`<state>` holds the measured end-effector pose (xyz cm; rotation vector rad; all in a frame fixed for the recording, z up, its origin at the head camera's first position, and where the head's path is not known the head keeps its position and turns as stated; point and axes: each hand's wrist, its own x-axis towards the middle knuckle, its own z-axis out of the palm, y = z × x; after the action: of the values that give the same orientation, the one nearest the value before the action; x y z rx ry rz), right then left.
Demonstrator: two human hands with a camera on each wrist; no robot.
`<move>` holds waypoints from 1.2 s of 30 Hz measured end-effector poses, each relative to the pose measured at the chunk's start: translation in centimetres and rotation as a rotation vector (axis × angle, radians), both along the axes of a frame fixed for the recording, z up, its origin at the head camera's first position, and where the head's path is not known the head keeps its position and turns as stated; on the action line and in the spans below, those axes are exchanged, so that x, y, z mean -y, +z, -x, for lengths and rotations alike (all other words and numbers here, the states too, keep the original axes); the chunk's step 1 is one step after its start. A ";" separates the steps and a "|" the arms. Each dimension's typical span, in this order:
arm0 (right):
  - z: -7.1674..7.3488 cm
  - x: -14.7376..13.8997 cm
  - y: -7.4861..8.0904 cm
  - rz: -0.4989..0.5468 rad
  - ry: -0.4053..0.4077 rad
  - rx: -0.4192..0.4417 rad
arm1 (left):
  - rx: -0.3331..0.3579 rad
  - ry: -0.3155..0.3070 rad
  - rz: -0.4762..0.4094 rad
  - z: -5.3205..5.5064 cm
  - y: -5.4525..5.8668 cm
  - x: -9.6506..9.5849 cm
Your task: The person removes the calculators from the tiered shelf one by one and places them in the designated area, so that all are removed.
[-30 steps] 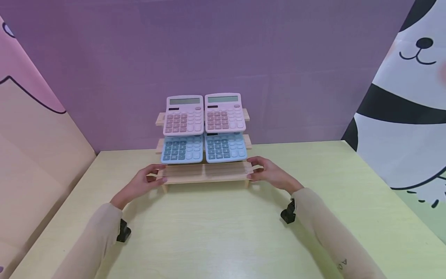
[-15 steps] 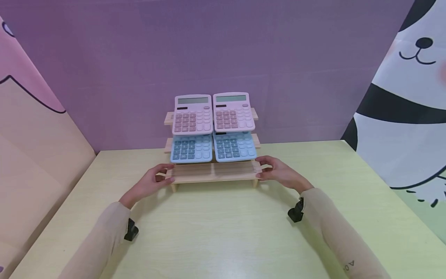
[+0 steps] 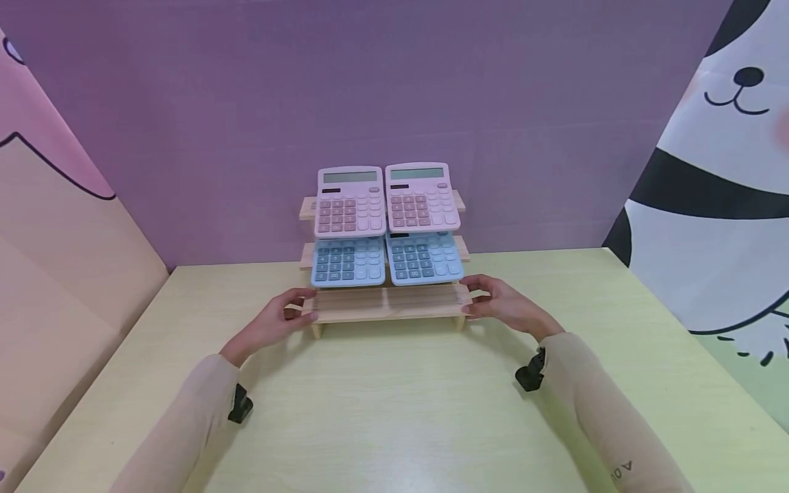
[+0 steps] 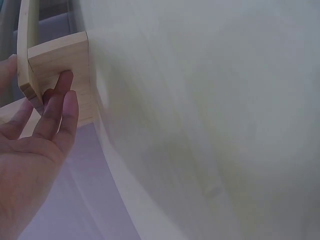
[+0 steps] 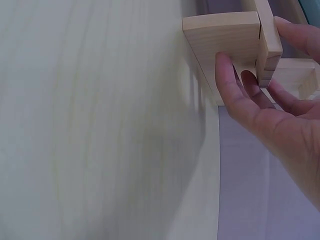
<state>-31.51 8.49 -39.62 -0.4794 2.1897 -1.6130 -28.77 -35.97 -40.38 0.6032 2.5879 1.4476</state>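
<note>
A three-tiered wooden display rack (image 3: 387,305) stands toward the back of the table. Two pink calculators (image 3: 350,202) lean side by side on its top tier, and two blue calculators (image 3: 425,259) sit on the middle one, their upper parts hidden behind the pink pair. The lowest shelf bears nothing. My left hand (image 3: 277,320) grips the left end of that shelf, thumb on top and fingers curled underneath against the leg, as the left wrist view shows. At the opposite end my right hand (image 3: 508,308) holds the shelf in the same way.
The pale wooden table (image 3: 394,404) stretches in front of the rack and to both sides. Behind it rises a purple backdrop (image 3: 394,82). A panda-printed panel (image 3: 727,260) is at the right, and a pink and beige panel (image 3: 61,274) at the left.
The rack, with its calculators on it, has slid to the right across the table. Both hands have moved along with it, keeping their hold on the lowest shelf.
</note>
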 end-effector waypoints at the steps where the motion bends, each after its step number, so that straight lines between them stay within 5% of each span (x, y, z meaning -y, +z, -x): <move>1: 0.0 0.0 0.0 -0.003 -0.004 0.001 | 0.001 -0.004 0.002 0.0 0.0 0.0; 36: 0.1 0.0 0.0 -0.018 -0.002 0.012 | 0.051 -0.030 -0.055 0.9 -0.6 0.9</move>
<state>-31.62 8.46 -39.59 -0.4613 2.1947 -1.5919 -29.64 -36.88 -40.98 0.6000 2.4973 1.5092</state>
